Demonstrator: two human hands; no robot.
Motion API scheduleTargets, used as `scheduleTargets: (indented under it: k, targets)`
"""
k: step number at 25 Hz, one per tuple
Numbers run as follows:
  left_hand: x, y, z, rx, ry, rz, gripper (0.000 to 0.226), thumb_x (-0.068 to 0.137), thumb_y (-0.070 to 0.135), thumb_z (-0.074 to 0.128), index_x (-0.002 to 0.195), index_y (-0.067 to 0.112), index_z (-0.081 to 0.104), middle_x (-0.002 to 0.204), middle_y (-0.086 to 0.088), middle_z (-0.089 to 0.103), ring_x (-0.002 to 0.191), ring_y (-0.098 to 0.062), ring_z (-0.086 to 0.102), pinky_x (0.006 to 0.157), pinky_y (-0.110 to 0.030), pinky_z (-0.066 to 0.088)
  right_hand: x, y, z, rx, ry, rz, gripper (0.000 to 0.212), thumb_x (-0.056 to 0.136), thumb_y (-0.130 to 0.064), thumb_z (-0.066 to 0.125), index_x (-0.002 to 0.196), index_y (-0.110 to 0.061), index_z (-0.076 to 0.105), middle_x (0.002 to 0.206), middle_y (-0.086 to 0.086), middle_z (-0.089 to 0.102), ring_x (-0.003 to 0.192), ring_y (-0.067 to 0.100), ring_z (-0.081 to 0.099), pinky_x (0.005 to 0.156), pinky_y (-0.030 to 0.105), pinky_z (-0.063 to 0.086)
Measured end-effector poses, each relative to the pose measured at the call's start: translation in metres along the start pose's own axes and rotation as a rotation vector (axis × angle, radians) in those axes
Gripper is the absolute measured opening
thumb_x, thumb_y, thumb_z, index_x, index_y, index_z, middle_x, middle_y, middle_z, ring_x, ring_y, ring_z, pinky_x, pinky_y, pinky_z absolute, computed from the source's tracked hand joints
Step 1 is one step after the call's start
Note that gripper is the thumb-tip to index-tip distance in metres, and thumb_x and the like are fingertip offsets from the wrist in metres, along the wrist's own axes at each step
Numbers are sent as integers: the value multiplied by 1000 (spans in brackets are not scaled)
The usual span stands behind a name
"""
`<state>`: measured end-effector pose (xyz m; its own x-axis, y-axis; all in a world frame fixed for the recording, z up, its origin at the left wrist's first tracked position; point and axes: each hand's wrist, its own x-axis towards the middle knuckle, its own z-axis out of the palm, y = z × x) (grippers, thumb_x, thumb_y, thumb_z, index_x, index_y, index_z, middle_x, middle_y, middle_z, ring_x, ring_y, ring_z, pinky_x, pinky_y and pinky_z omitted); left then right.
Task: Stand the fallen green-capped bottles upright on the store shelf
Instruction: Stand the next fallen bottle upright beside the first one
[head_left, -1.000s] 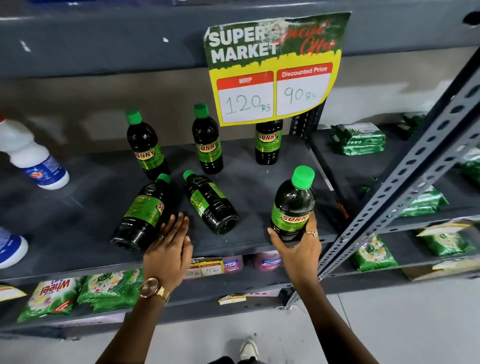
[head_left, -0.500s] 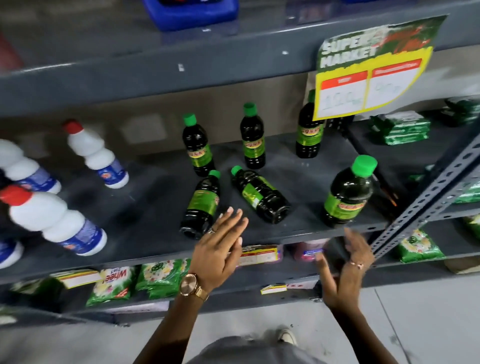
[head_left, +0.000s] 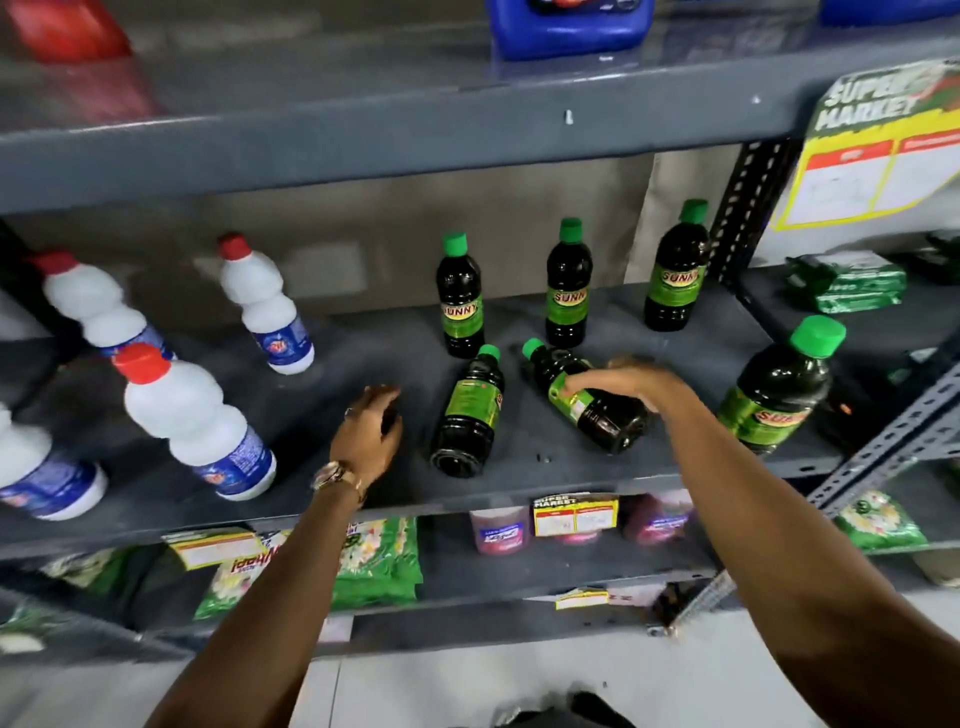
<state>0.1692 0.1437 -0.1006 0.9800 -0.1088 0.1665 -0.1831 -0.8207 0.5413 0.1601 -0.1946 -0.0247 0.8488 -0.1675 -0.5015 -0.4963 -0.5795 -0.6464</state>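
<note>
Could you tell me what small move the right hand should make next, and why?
Probably close the right hand around the fallen bottle beneath it and tip it upright: it lies on its side, cap pointing back, fingers draped over its label. The other fallen bottle waits beside the left hand.

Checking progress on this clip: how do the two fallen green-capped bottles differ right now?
The left fallen bottle lies untouched, with the left hand beside it and apart; the right fallen bottle has the right hand over its middle. The left one's cap points almost straight back; the right one's cap angles back and left. Both lie on the shelf, dark with green labels.
</note>
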Motion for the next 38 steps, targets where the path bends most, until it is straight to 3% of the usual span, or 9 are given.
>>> scheduleTargets:
  k: [5,8,11,13,18,24,30,35,38]
  targets:
    - [-3,-2,8,151,-17,53,47,84,23,40,123,-1,52,135,-27,49,129,-43,41,110,-50,29,-4,20,29,253,273,-181,41,68,-45,75,89,-11,67,85,6,70,77,19,68,58,22,47]
    - [1,-4,10,179,-29,45,52,83,25,38,126,-1,50,139,-27,44,132,-42,37,113,-50,25,-8,21,44,473,631,-361,38,77,-27,76,101,-7,56,85,0,63,80,17,62,67,20,44]
    - [0,-3,9,176,-39,38,54,84,27,34,130,2,47,143,-25,40,136,-39,32,115,-48,21,-9,15,53,581,782,-426,58,72,-23,82,112,-12,41,89,-8,60,81,11,58,71,16,45]
    - [-1,-5,11,165,-30,35,56,86,31,28,130,3,47,143,-24,41,136,-38,32,114,-47,21,-2,16,60,603,790,-415,77,66,-24,87,123,-10,36,100,-5,58,88,12,56,73,6,42]
    - [2,-6,11,177,-20,50,68,81,39,16,130,5,48,143,-23,42,135,-38,35,113,-48,24,11,32,72,521,692,-393,91,74,-11,78,146,-23,23,125,6,55,112,23,54,102,39,42]
    - [3,-8,12,180,-43,48,71,79,42,13,134,7,43,147,-21,35,139,-35,27,116,-46,18,16,22,75,386,885,-315,103,50,-39,92,133,-7,40,129,16,44,123,33,39,106,45,34]
    - [3,-9,12,189,-39,49,56,86,31,27,135,8,42,148,-20,35,140,-34,26,116,-44,16,15,39,76,298,784,-356,81,59,-26,90,126,-8,49,122,13,57,115,29,52,94,30,39]
    - [2,-7,11,190,-33,43,56,85,32,28,133,8,44,147,-21,36,139,-35,28,116,-45,18,15,27,77,244,863,-269,103,53,-51,88,129,-3,39,131,18,42,122,36,42,105,47,35]
    - [2,-8,12,194,-25,55,62,82,36,23,132,7,45,145,-22,38,137,-36,30,115,-47,20,18,37,76,227,818,-323,88,61,-41,86,130,-6,43,129,16,53,122,34,49,106,49,37]
